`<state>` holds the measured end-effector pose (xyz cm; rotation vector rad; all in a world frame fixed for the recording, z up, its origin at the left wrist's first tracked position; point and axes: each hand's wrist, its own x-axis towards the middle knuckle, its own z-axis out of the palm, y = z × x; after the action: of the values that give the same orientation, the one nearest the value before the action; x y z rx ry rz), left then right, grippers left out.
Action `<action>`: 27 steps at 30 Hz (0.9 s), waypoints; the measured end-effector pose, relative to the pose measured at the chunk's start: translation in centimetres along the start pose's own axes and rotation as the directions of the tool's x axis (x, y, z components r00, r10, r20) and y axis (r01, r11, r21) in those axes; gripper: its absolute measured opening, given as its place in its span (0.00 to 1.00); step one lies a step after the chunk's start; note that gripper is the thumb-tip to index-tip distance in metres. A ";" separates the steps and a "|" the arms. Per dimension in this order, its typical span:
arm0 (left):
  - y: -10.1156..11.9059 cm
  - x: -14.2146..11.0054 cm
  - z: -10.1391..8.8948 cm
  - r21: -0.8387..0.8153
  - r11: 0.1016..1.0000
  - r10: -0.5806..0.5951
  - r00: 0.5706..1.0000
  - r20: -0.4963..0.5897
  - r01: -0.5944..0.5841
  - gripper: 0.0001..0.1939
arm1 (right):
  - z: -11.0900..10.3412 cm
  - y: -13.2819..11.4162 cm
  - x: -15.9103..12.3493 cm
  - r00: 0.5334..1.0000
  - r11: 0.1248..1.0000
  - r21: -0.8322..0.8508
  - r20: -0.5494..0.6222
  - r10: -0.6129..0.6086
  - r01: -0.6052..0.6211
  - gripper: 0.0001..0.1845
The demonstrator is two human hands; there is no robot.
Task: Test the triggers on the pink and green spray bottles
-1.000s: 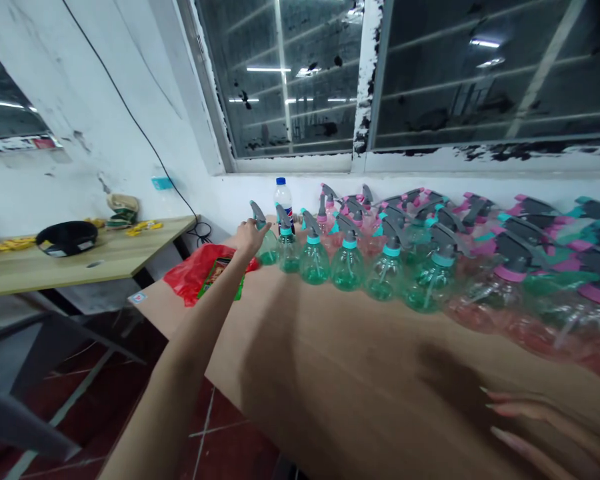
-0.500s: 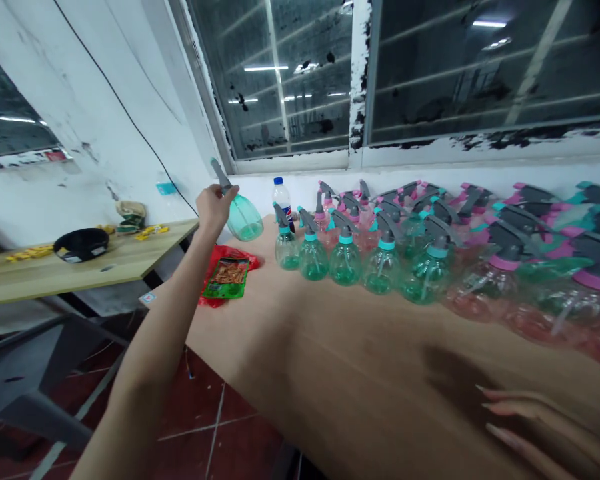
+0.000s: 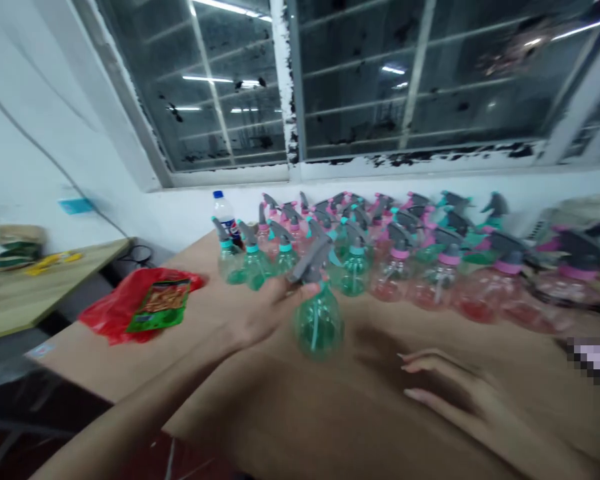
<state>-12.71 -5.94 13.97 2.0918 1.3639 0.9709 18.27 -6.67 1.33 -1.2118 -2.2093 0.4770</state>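
Note:
My left hand (image 3: 260, 310) grips a green clear spray bottle (image 3: 318, 321) by its grey trigger head and holds it over the middle of the brown table (image 3: 290, 413). My right hand (image 3: 455, 390) rests flat on the table to the right of it, fingers stretched out, holding nothing. Behind them stand several rows of green and pink spray bottles (image 3: 380, 267) along the wall under the window.
A red plastic bag with a green snack packet (image 3: 145, 307) lies at the table's left end. A water bottle with a blue cap (image 3: 223, 210) stands at the back left. A second wooden table (image 3: 35, 280) holding small items is further left.
My left hand has carried the green spray bottle from high at the far left down to the table's middle. The view has swung right. My right hand stays flat.

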 end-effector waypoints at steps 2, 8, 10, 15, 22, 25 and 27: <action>0.8 0.4 3.3 -0.086 0.996 0.009 0.992 0.127 0.002 0.18 | -0.9 -0.5 0.2 0.992 0.997 -0.006 0.097 0.076 -0.076 0.23; 2.0 1.9 9.9 -0.291 0.957 0.087 0.973 0.215 -0.022 0.16 | -1.5 -0.3 1.2 0.998 0.994 0.110 0.063 -0.022 0.015 0.52; 2.1 2.4 11.1 -0.259 0.965 0.084 0.978 0.191 -0.032 0.16 | -1.3 -0.1 1.7 0.999 0.986 0.168 0.032 -0.017 0.012 0.50; 2.3 3.5 12.3 -0.167 0.986 0.052 0.981 0.187 -0.020 0.14 | -0.5 1.1 2.9 0.999 0.964 0.260 -0.008 0.054 -0.050 0.45; 3.1 5.1 12.9 -0.212 0.977 -0.003 0.993 0.121 0.029 0.25 | -0.7 2.1 3.7 0.999 0.948 0.317 0.049 0.019 -0.034 0.47; 3.3 5.9 13.4 -0.298 0.951 -0.033 0.986 0.166 0.082 0.24 | -0.7 2.4 4.5 0.998 0.945 0.324 0.030 -0.050 0.038 0.50; 3.4 6.5 13.6 -0.301 0.949 -0.044 0.982 0.185 0.099 0.20 | -0.8 2.5 5.0 0.994 0.940 0.327 0.008 -0.107 0.098 0.50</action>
<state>1.39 -1.32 9.53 1.8324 1.1113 0.8815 18.20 -1.07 2.12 -0.9151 -2.0971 0.7835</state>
